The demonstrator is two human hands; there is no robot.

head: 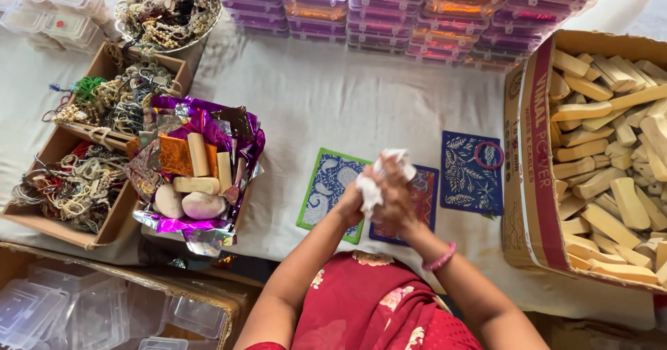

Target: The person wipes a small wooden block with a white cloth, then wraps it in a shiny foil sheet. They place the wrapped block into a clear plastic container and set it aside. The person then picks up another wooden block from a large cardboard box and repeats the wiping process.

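Both my hands meet over the middle of the white cloth, pressed together around a crumpled white paper or tissue [375, 183]. My left hand [356, 198] cups it from the left; my right hand [396, 196], with a pink bangle at the wrist, covers it from the right. Beneath them lie a green-edged blue patterned card [326, 183] and a red-blue card [424, 197]. Further right lies a dark blue leaf-patterned card [467, 176] with a pink ring [489, 155] on it.
A large cardboard box of pale wooden blocks [604, 162] stands at right. At left, a box lined with purple foil [201, 176] holds blocks and stones, beside boxes of bead jewellery [90, 155]. Stacked purple and orange plastic boxes [410, 9] line the far edge. Clear containers [90, 315] sit near left.
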